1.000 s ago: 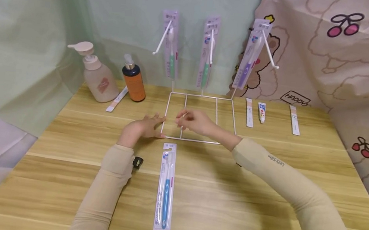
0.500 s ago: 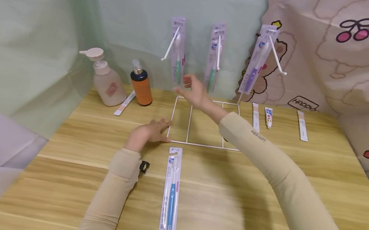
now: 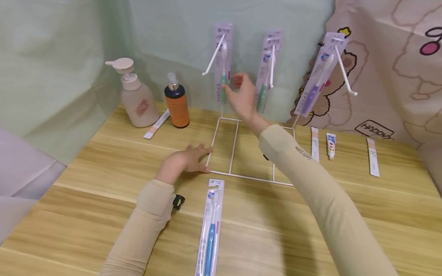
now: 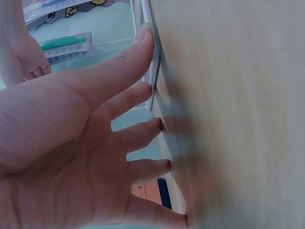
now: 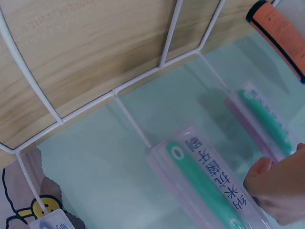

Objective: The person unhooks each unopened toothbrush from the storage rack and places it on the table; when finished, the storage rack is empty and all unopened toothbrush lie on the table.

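Note:
My left hand (image 3: 190,158) is spread with its fingertips down on the table; in the left wrist view its thumb (image 4: 138,50) lies on the wire edge of the white rack (image 3: 232,152). My right hand (image 3: 243,96) is raised in front of the rack, its thumb and bent fingers beside the packaged green toothbrush (image 3: 221,66) on the left hook. The right wrist view has this hand at its right edge, partly cut off. Another green toothbrush pack (image 3: 267,73) hangs on the middle hook, and a purple one (image 3: 318,78) on the right hook. A packaged blue toothbrush (image 3: 209,235) lies before the rack.
A pump bottle (image 3: 139,102) and an orange spray bottle (image 3: 178,106) stand at the back left, with a flat sachet (image 3: 157,124) between them. Toothpaste (image 3: 330,146) lies right of the rack between two sachets (image 3: 373,158). Three prongs (image 3: 346,75) stick out from the rack.
My right hand has risen from above the rack's base to the left hanging toothbrush pack. The left hand stays at the rack's front left corner. The head view has shifted slightly.

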A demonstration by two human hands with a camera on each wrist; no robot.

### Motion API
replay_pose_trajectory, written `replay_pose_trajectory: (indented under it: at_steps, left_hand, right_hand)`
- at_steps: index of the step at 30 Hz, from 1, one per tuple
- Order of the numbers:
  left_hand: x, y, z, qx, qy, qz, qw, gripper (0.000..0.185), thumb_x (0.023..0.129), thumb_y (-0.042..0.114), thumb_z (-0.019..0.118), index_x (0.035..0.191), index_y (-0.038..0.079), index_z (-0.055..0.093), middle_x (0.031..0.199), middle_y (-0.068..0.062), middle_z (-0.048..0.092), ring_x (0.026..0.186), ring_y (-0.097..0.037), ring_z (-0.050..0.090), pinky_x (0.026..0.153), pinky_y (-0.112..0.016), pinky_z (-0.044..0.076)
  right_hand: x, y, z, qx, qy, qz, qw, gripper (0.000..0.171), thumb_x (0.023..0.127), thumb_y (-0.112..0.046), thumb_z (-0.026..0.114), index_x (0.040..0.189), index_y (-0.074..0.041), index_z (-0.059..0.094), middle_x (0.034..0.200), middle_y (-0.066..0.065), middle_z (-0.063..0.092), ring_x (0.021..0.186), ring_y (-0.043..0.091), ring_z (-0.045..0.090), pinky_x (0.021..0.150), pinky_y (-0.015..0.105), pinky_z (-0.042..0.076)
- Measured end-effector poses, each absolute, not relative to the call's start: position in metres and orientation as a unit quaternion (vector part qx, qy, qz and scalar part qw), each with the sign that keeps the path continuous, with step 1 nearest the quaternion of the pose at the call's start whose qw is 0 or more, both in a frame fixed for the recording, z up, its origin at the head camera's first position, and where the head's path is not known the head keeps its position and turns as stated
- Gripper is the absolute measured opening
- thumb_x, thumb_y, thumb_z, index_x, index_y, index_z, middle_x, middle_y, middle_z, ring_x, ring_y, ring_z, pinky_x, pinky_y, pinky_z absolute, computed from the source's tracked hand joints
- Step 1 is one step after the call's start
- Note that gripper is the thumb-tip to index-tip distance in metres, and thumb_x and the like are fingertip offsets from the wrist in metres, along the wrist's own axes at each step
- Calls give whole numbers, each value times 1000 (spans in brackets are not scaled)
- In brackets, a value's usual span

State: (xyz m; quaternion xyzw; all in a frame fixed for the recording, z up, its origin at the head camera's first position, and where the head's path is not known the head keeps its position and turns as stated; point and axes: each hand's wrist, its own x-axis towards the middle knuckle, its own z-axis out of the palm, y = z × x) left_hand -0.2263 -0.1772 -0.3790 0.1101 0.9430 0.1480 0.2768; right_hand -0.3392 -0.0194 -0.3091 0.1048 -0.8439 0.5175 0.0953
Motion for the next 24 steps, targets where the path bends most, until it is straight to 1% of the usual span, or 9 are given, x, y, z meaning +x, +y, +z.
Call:
replay_pose_trajectory:
  at_steps: [3,8,12,16,19,24]
  left_hand:
    - [-226,-176,-380,108,943,147,278,77,90,42,57,151,20,15,156,-13,0,139,-45,-2,107,-65,10]
    - [-225,-176,-379,108,944,147,276,77,90,41,57,151,19,15,156,-13,1,139,-46,-2,107,-66,10]
    - [-225,-176,-379,111,943,150,276,77,90,41,57,151,19,15,156,-14,1,138,-47,-2,107,-65,9]
    - [-225,-176,-378,111,943,152,274,77,90,41,58,151,19,16,156,-14,1,138,-47,-1,108,-64,10]
    - [-225,-176,-377,112,944,150,271,76,90,40,58,151,19,17,156,-14,2,138,-47,0,108,-64,10]
    - [-223,-175,-376,108,944,152,273,76,90,40,59,151,20,17,156,-14,3,139,-47,-1,107,-66,10]
  right_hand:
    - [-343,-19,-309,97,-842,522,98,45,86,-23,68,123,-5,50,116,8,59,105,16,55,89,20,45]
    - [-346,-23,-308,106,-848,512,86,42,86,-24,68,121,-6,52,114,7,60,102,15,56,88,19,46]
    - [-344,-27,-307,103,-840,529,69,40,86,-24,67,119,-5,52,110,7,61,97,15,58,80,19,50]
    - [-340,-29,-306,104,-852,510,55,37,87,-28,67,114,-6,55,105,5,61,91,14,58,74,20,50]
    - [-337,-31,-306,103,-870,479,52,36,87,-33,66,111,-8,57,102,4,62,89,13,57,74,20,49]
    - [-335,-37,-304,92,-887,452,32,41,88,-37,64,116,-8,55,104,3,63,89,13,57,75,22,49]
